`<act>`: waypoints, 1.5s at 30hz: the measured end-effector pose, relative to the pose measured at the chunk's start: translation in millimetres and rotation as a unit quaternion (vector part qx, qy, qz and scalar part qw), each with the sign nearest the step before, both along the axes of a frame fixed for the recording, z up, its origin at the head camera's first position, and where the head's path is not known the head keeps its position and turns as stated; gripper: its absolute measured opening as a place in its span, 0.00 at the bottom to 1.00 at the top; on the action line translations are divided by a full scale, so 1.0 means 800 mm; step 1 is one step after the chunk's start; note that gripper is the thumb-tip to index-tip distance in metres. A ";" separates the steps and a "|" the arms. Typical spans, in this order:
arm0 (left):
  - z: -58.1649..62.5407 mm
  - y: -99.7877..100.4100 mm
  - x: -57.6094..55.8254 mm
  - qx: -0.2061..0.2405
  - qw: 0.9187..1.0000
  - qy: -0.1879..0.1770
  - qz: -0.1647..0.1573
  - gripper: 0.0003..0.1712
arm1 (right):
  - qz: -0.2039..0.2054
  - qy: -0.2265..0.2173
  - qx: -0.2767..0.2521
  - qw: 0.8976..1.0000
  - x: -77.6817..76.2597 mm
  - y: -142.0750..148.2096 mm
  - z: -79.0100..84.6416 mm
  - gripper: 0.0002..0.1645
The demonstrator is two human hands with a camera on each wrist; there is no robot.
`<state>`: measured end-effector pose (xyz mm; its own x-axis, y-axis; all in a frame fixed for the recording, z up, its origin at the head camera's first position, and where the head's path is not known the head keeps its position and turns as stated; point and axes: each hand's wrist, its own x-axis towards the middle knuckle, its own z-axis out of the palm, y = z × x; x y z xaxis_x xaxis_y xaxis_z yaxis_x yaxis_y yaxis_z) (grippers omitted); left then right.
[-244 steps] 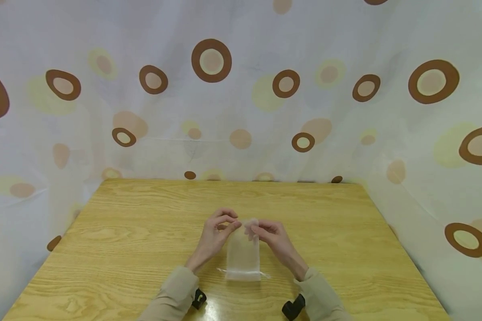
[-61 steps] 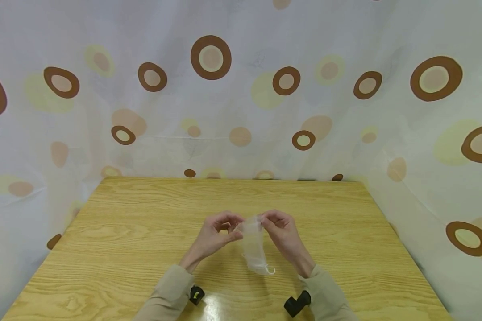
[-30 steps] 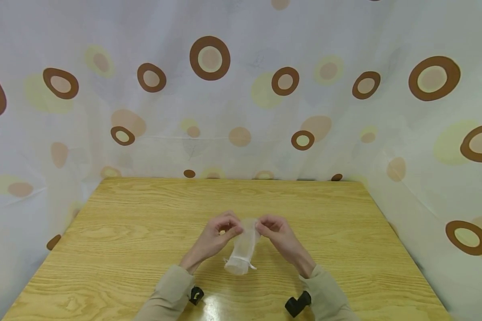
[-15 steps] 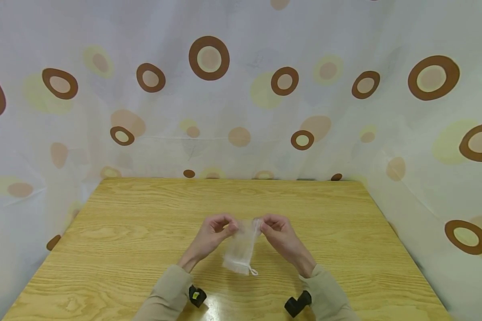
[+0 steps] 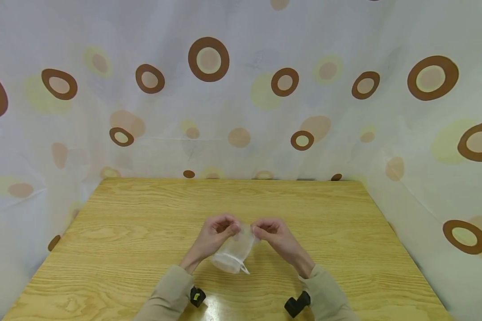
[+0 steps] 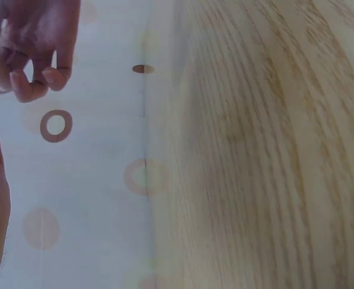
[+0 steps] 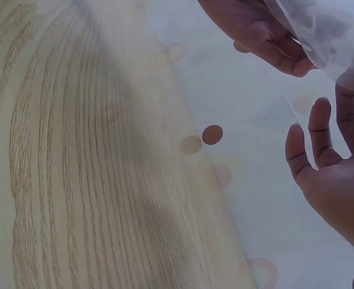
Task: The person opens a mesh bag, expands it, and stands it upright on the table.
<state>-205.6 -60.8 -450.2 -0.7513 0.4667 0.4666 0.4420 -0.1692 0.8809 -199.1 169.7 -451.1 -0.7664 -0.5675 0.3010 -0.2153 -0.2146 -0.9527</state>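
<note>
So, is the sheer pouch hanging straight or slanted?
Slanted: in the head view, the pouch leans, its lower end left of its top.

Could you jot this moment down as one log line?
left hand: pinches sheer drawstring pouch | right hand: pinches its other side | white drawstring: at end toward person | wood-grained table: beneath hands

One sheer white pouch (image 5: 236,249) is counted, near six o'clock in the head view, with one cord loop (image 5: 244,268) seen at its five o'clock. Two sets of fingers (image 7: 320,129) are seen: one on the left hand (image 5: 213,235) at seven o'clock, one on the right hand (image 5: 280,235) at five. Two beige sleeves (image 5: 166,290) and two black devices (image 5: 297,305) are counted, one of each per arm. One counter (image 5: 144,209) is shown. On one backdrop (image 5: 241,26), eleven brown rings (image 5: 194,59) are counted in the head view, and three solid brown spots (image 5: 189,174) along the counter's edges.
</note>
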 end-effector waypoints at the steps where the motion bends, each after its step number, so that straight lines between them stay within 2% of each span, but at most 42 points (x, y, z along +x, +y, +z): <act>1: 0.000 -0.001 0.000 -0.001 1.000 -0.001 0.003 0.24 | -0.003 0.002 0.001 1.000 0.000 0.000 0.000 0.18; 6: -0.001 -0.005 0.001 -0.021 1.000 0.001 0.021 0.21 | -0.015 0.005 -0.028 0.999 0.001 -0.003 0.004 0.17; 10: -0.001 -0.009 0.000 -0.035 0.999 0.002 0.032 0.17 | 0.000 0.004 -0.056 0.998 0.002 -0.005 0.010 0.17; 13: 0.000 -0.009 -0.001 -0.035 0.999 -0.011 0.027 0.19 | 0.012 -0.006 -0.061 0.998 0.002 -0.007 0.013 0.18; 17: 0.001 -0.007 0.000 -0.028 0.999 -0.010 0.020 0.21 | 0.009 -0.016 -0.036 0.999 0.003 -0.007 0.012 0.17; 22: -0.001 0.000 0.004 -0.024 0.999 0.010 0.030 0.21 | 0.001 -0.013 0.021 1.000 0.004 -0.004 0.004 0.12; 29: -0.008 0.006 0.009 -0.016 1.000 0.021 0.013 0.22 | 0.020 0.012 0.032 0.999 0.004 0.003 -0.003 0.10; 35: -0.013 0.004 0.010 -0.025 0.999 0.034 0.010 0.16 | 0.041 0.019 -0.005 0.999 0.005 0.005 -0.003 0.17; 40: -0.015 0.002 0.010 -0.037 0.999 0.007 -0.011 0.14 | 0.042 0.022 -0.034 0.998 0.005 0.007 -0.004 0.18; 45: -0.016 0.000 0.011 -0.052 0.999 -0.004 -0.016 0.13 | 0.023 0.009 -0.015 1.000 0.008 0.008 -0.004 0.16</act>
